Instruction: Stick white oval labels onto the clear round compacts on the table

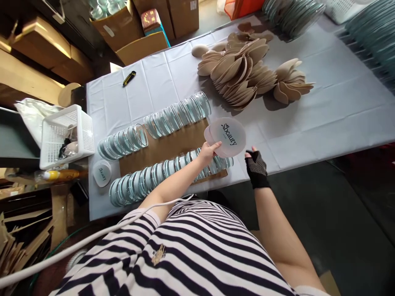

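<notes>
Bare and pinching, my left hand (210,152) holds a pale oval disc (228,137) printed "beauty" in dark lettering. A second pale pinkish edge shows behind that disc at its left. My right hand (256,164), in a black fingerless glove, is just right of the disc at the table's front edge. Its fingertips are apart, with nothing seen in them. Under my left forearm runs a front row of clear bluish round pieces (148,179). A back row of similar pieces (177,115) stands on the brown cardboard (162,146).
Beige oval pieces (237,70) lie heaped at the back of the white-covered table (308,127). A yellow-black cutter (129,78) and another printed disc (102,173) lie leftward. A white basket (66,135) stands at left. More bluish pieces (375,39) are stacked far right. A white cable (101,236) crosses before me.
</notes>
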`<action>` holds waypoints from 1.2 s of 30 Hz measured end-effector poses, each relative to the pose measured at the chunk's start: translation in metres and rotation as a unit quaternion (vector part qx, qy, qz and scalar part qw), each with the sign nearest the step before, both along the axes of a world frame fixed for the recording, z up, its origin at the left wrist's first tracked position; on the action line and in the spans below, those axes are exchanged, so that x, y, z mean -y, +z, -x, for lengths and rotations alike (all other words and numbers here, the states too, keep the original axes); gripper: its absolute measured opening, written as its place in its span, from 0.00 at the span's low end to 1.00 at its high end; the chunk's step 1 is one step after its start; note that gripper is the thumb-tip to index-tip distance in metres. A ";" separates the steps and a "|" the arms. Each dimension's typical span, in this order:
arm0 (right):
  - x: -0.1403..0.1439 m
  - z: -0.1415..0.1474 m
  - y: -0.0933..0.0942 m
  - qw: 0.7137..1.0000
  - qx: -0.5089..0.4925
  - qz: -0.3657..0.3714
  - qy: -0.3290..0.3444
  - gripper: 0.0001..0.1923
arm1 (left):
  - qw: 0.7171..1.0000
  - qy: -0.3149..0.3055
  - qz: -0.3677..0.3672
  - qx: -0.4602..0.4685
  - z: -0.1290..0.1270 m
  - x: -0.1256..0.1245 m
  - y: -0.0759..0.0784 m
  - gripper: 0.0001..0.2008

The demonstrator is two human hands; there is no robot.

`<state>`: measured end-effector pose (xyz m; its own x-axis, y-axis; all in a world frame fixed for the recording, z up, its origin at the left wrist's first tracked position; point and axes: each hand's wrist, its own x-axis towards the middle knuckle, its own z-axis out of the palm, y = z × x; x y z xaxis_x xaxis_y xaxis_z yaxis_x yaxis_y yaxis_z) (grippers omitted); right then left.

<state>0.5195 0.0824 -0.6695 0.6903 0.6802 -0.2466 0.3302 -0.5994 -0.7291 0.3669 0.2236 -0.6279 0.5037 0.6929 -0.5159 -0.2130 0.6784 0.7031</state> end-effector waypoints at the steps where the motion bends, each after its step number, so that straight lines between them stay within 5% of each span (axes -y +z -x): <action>1: -0.006 0.000 0.013 0.999 0.040 -0.028 0.008 0.29 | 1.000 -0.008 0.003 -0.011 0.004 0.001 0.003 0.19; 5: -0.028 0.024 0.050 0.976 0.168 -0.100 0.094 0.28 | 0.999 0.014 -0.013 -0.050 0.020 0.005 0.011 0.19; 8: -0.033 0.044 0.052 0.965 0.195 -0.123 0.126 0.31 | 0.998 0.010 -0.028 -0.059 0.028 0.009 0.013 0.20; 13: -0.030 0.057 0.051 0.968 0.214 -0.122 0.041 0.36 | 0.998 -0.010 -0.040 -0.051 0.037 0.023 0.013 0.20; 18: -0.029 0.081 0.070 0.973 0.161 -0.097 0.130 0.25 | 0.997 0.031 0.017 -0.070 0.045 0.031 0.010 0.17; 20: -0.028 0.083 0.072 0.992 0.084 -0.073 0.065 0.22 | 0.997 0.029 0.040 -0.051 0.046 0.031 0.010 0.16; 23: -0.002 0.075 0.068 0.987 0.058 -0.082 -0.123 0.23 | 0.996 0.055 0.067 -0.020 0.045 0.026 0.011 0.15; 25: 0.033 0.070 0.062 0.982 0.100 -0.063 -0.147 0.23 | 0.989 0.108 0.095 -0.015 0.045 0.019 0.009 0.15; 30: 0.100 0.088 0.043 0.975 0.170 0.115 0.084 0.17 | 0.968 0.192 0.164 -0.007 0.045 0.003 -0.001 0.18; 36: 0.031 0.118 0.036 0.929 0.153 0.231 0.244 0.15 | 0.963 0.197 0.181 0.016 0.047 0.004 -0.008 0.17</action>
